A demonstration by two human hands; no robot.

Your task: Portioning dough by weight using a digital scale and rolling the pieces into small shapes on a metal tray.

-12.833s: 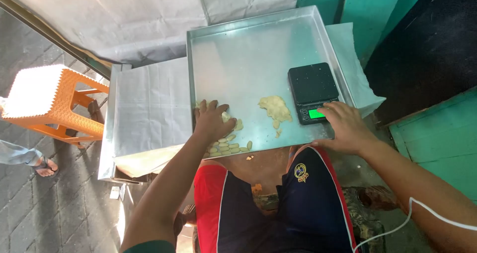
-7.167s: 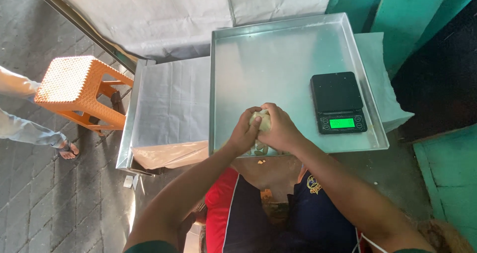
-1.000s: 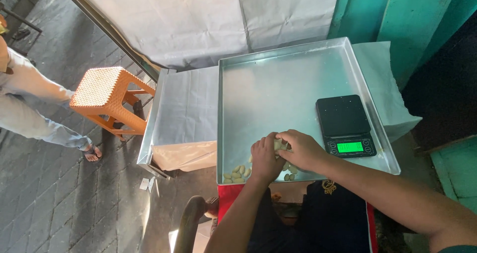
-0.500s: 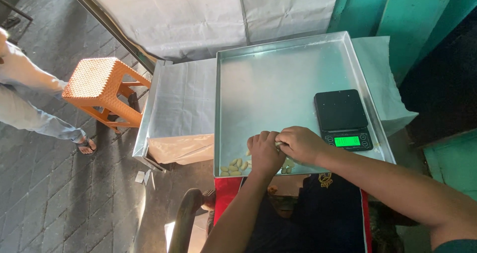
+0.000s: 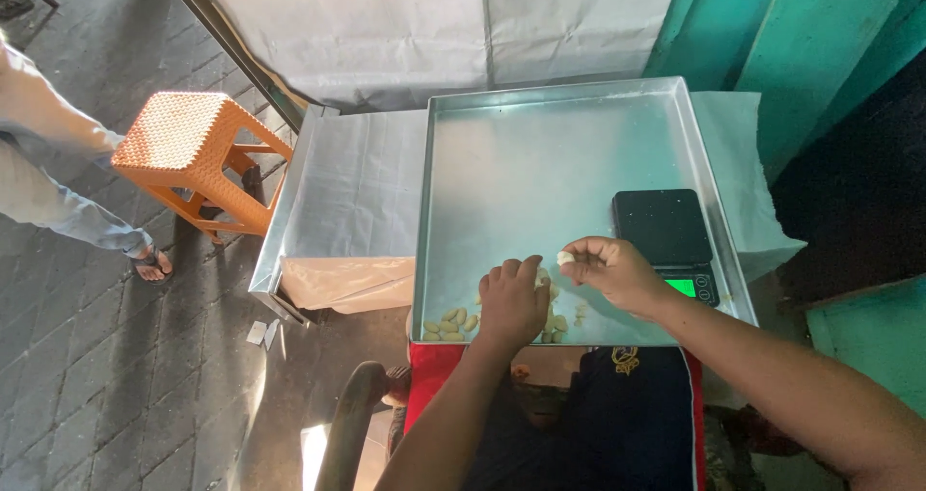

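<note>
A large shiny metal tray (image 5: 540, 163) lies in front of me. Several small pale dough pieces (image 5: 451, 317) sit along its near edge. My left hand (image 5: 511, 303) rests palm down over those pieces, fingers curled. My right hand (image 5: 612, 274) hovers just right of it and pinches one small white dough piece (image 5: 565, 258) between thumb and fingertips. A black digital scale (image 5: 666, 235) with a lit green display stands on the tray's right side, just beyond my right hand.
A second metal tray (image 5: 347, 197) lies left of the big one. An orange plastic stool (image 5: 188, 153) stands on the paved floor at left, beside another person's legs (image 5: 58, 177). White cloth hangs behind; a teal wall is at right.
My right hand has lifted away from my left and now pinches a small dough piece. The left hand stays on the pieces at the tray's near edge.
</note>
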